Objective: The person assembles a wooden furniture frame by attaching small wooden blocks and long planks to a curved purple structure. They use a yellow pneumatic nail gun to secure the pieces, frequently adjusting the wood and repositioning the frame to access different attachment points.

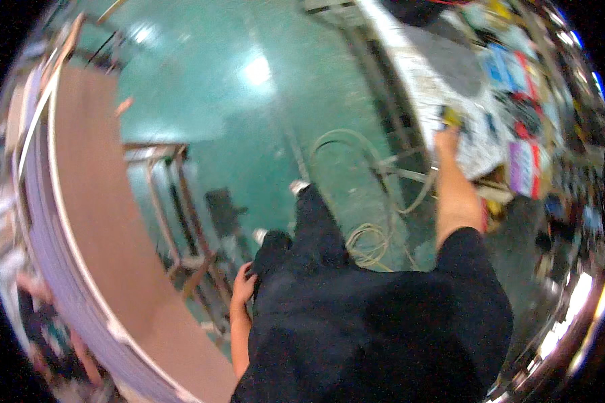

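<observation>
- Right hand [446, 140] at a yellow-and-dark object [453, 119], near the left edge of the desk [418, 77]; fingers too blurred to tell their grip
- Left hand [244, 283] beside dark trousers [316, 225], fingers loosely bent; cannot tell if holding anything

White bench [427, 94]: packages [523, 168] along right side. Green floor [202, 87]: coiled hose [368, 228].

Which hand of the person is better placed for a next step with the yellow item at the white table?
The right hand, most likely: it is stretched out to the white table, close at the yellow item, though blur hides any grip. The left hand hangs beside the leg, away from the table.
</observation>
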`<state>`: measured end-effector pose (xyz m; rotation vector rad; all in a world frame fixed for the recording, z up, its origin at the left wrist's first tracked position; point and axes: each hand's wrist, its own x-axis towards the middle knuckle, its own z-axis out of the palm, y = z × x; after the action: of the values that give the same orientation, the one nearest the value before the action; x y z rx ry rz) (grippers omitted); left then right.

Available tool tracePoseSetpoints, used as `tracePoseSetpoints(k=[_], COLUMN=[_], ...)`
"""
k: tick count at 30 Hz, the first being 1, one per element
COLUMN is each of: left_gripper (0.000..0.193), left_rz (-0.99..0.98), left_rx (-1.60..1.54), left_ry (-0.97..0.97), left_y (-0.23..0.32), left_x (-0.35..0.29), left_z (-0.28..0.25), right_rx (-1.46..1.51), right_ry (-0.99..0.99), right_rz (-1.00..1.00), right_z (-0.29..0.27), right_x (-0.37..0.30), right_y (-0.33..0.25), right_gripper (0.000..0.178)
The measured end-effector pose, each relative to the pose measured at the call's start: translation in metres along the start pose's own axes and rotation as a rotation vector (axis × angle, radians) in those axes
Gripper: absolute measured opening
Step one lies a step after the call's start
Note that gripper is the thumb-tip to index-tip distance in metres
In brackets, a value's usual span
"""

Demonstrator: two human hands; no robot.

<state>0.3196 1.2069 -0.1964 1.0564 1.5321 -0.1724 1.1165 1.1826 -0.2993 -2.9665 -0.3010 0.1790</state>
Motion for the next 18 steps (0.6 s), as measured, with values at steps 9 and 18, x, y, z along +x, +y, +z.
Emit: tracePoseSetpoints(k=[9,18], left_gripper=[0.037,0.041], left_rz=[-0.018,0.198], left_rx=[-0.074,-0.142], left_ry=[0.355,0.355], left_y=[-0.119,-0.104], left_x=[-0.02,-0.016], left_z=[0.038,0.061], right_rx=[0.188,0.516], right_ry=[-0.225,-0.394], right_rz=[-0.313,-0.155], right_z=[0.011,-0.074], right_x=[0.135,-0.083], right_y=[0.063,-0.056], right_gripper=[0.05,0.043])
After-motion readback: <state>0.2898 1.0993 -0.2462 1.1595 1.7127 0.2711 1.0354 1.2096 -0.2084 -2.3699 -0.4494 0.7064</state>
